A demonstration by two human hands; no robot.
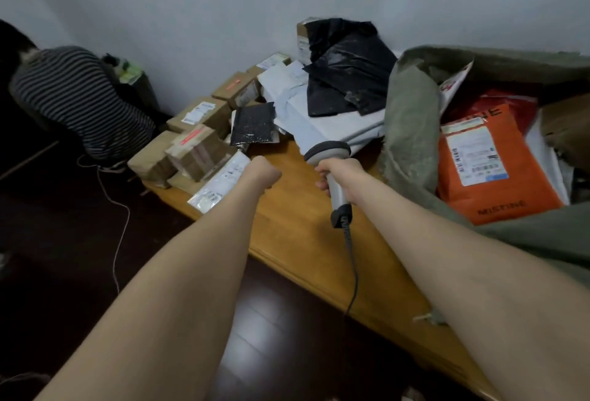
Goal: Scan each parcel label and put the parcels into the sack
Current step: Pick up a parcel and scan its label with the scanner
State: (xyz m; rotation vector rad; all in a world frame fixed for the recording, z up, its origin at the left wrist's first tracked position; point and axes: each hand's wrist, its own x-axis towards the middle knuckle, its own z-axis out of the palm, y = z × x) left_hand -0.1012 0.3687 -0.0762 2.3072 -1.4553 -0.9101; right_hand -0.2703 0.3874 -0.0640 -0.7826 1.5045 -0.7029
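Many parcels wait on the wooden surface (297, 209). Taped cardboard boxes (191, 151) sit at its far-left end, and pale and black bags (348, 81) are heaped by the wall. One flat mailer (223, 182) lies at the near-left edge, label up.

The left hand (260, 171) is at that mailer's right edge, its back toward the camera and its fingers curled out of sight. I cannot tell whether its grip is clamped on the film or merely against it. The right hand (338, 177) has its grip wrapped round the handle of the scanner (327, 151), whose head points away toward the heap. The cable (352, 273) trails down past the surface edge. The green woven sack (412, 120) gapes open just to the right, with an orange parcel (491, 171) lying inside.

The flat mailer looks light, thin and floppy, with a slick plastic skin, so it will likely sag and slip if pinched by one corner. The better hold is probably along an edge, thumb on top and fingers beneath, clear of the printed label and keeping it flat enough for the scanner to read. The cardboard boxes look stiff and heavier, and would want a hold across two opposite sides.
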